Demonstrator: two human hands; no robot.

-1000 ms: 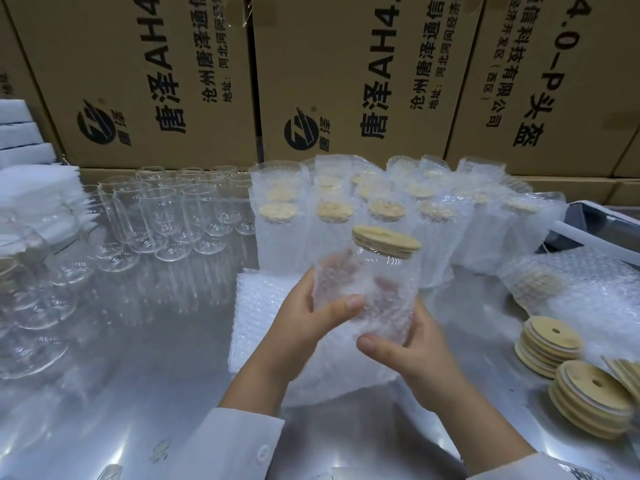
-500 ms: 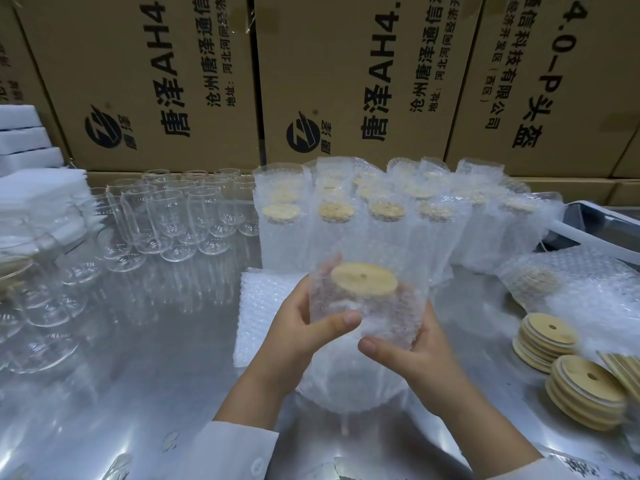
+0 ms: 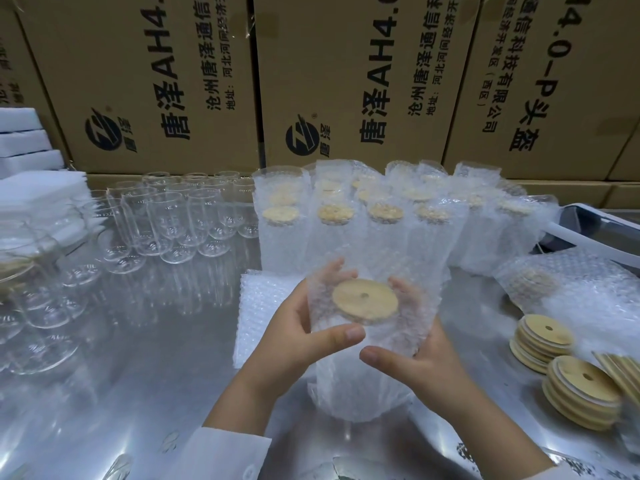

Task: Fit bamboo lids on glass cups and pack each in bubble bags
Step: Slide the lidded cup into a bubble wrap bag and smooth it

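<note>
Left hand (image 3: pixel 294 341) and right hand (image 3: pixel 426 368) grip one bubble bag (image 3: pixel 391 336) between them over the counter (image 3: pixel 138 375), thumbs on the near side, fingers curled behind. A bamboo lid (image 3: pixel 365 299) shows inside the bag; the glass cup is hard to make out. Bagged cups (image 3: pixel 346 230) stand just beyond the hands, and lid stacks (image 3: pixel 581 389) sit right of the right hand.

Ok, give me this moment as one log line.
phase: bagging; left hand: grips bubble bag; right hand: grips bubble bag; bamboo lid: on cup, inside bag; bagged cups: rows behind
</note>
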